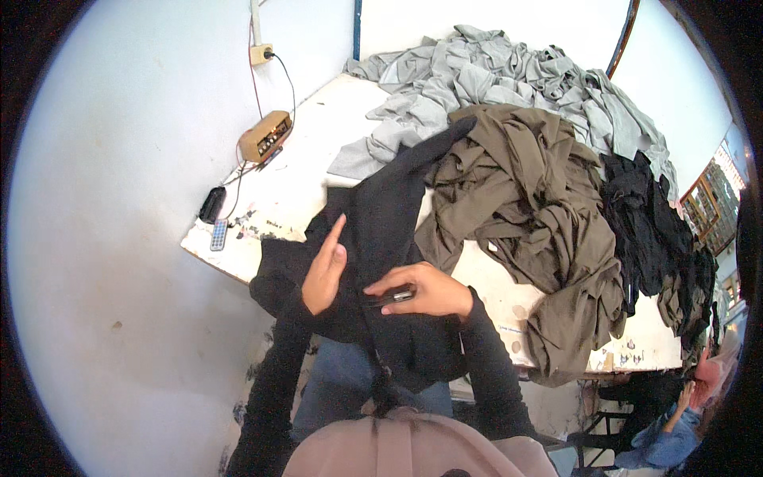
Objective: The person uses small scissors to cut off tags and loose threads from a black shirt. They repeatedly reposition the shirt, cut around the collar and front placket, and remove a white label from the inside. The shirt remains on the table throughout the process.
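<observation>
A black garment (388, 211) lies across the table's near edge and over my lap, with one long narrow part stretching away to the upper right. My left hand (322, 277) is open at the garment's left side, its fingers stretched out and the palm turned inward. In my right hand (433, 289) is a small pair of dark thread snips (402, 296) with a shiny metal part. Their dark tips point left, just over the black cloth. The fingers of that hand curl around the snips, close to the garment.
Brown garments (524, 183) are heaped right of the black one, with grey garments (509, 75) behind and more black garments (640, 222) farther right. A small radio-like box (265, 137), a remote control (218, 234) and a cable lie along the table's left edge. Another person (675, 421) sits at lower right.
</observation>
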### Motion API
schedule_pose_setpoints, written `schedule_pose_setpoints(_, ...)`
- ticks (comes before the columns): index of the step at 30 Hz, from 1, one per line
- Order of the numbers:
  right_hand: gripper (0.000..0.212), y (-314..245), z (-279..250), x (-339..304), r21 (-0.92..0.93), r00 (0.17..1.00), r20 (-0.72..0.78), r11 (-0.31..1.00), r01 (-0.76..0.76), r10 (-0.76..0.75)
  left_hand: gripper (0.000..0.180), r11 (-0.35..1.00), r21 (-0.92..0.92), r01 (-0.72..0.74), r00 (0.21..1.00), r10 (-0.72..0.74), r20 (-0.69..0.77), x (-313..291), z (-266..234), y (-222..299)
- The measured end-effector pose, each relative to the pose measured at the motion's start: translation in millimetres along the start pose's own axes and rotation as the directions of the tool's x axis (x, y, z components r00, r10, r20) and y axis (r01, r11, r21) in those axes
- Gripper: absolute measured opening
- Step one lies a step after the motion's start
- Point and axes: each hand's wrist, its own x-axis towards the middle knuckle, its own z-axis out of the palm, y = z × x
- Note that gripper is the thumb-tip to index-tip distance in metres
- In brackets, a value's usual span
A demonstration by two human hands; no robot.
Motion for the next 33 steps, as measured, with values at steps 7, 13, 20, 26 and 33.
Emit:
schedule_pose_setpoints(7, 0.052, 53.6, -48.3, 31.6, 0.535, 0.254, -0.831, 0.837, 0.118, 0.495, 0.065, 0.876, 0.482, 0.030, 0.980, -0.120, 0.157, -23.4, 13.8, -19.1)
schedule_pose_setpoints(13, 0.083, 143.8, -56.1, 111.3, 0.500, 0.232, -0.851, 0.862, 0.083, 0.471, 0.056, 0.900, 0.434, -0.027, 0.958, -0.101, 0.270, -28.0, 9.5, -16.3)
schedule_pose_setpoints(20, 0.028, 147.3, -145.7, 71.6, 0.452, 0.004, -0.868, 0.787, 0.420, 0.496, 0.056, 0.999, 0.041, 0.016, 0.988, -0.022, 0.152, -38.5, -3.4, -12.7)
schedule_pose_setpoints(26, 0.040, 54.5, -253.5, -154.1, 0.120, -0.446, -0.860, 0.947, 0.299, 0.250, 0.082, 0.938, -0.336, 0.081, 0.995, -0.095, -0.024, -65.9, -17.8, 6.2)
schedule_pose_setpoints(33, 0.036, -24.9, -226.5, -196.4, -0.306, -0.352, -0.831, 0.883, -0.357, -0.430, 0.081, 0.724, -0.677, 0.133, 0.975, -0.218, -0.042, -66.6, -10.4, 39.4)
